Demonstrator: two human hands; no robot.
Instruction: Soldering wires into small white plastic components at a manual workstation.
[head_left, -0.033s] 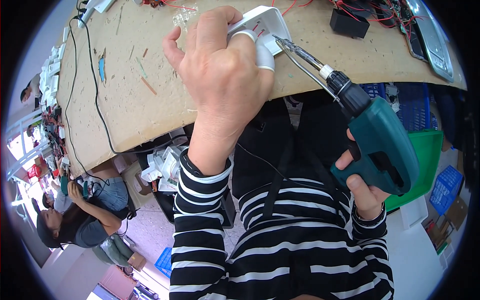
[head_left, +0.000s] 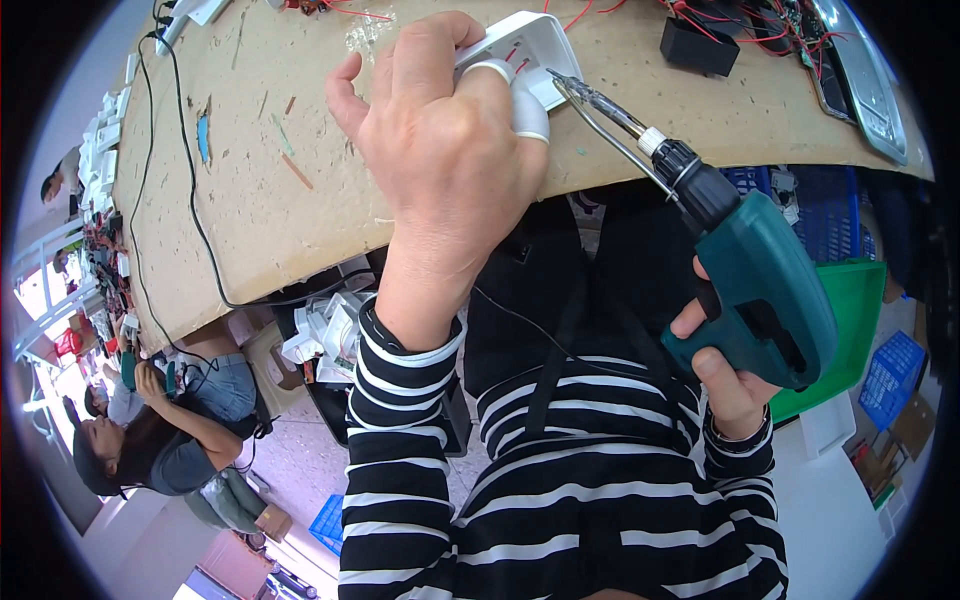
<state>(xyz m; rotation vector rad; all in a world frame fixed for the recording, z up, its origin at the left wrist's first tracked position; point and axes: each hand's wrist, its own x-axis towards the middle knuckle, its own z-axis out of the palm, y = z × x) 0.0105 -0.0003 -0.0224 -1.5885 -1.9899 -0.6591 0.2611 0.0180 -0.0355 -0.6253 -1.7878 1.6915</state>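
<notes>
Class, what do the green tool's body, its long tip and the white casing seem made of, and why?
Tool body: probably satin plastic, with smooth moulded curves.
Long tip: likely metal, showing silvery glints.
White casing: apparently smooth plastic, with thin walls.

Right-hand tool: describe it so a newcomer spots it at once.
From the tan worktable, look past its near edge, rightward: the right hand grips a pistol-shaped tool. Its narrow metal tip points up-left toward a white case. Dark teal with a black collar, it stands apart from the brighter green crate behind it.
</notes>
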